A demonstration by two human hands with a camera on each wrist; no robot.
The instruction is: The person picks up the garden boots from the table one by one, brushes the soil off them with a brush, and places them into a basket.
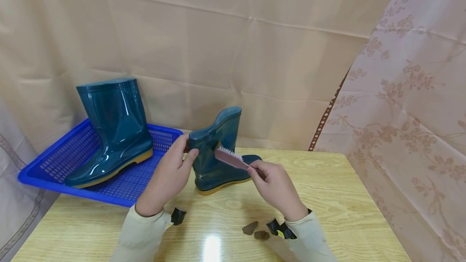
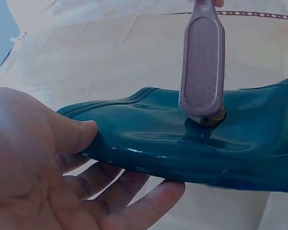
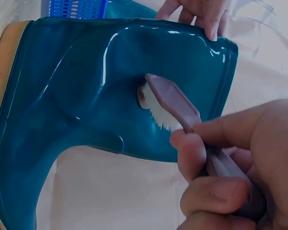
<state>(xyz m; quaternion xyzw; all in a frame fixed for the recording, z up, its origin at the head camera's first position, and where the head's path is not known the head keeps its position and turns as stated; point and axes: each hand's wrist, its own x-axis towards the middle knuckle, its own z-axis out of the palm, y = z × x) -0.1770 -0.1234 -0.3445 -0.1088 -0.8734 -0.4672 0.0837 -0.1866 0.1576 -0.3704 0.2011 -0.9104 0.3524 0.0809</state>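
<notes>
A dark teal rain boot with a yellowish sole stands upright on the table. My left hand grips its shaft near the top rim, thumb on the near side and fingers round the back. In my right hand is the handle of a mauve scrub brush with white bristles. The brush head lies against the side of the boot's shaft, its bristles facing the boot. Beside the bristles, a small brown patch shows on the teal surface.
To the left, a second teal boot stands in a blue plastic basket. Several brown flat pieces lie on the wood-grain table near my right wrist. A beige curtain hangs behind the table.
</notes>
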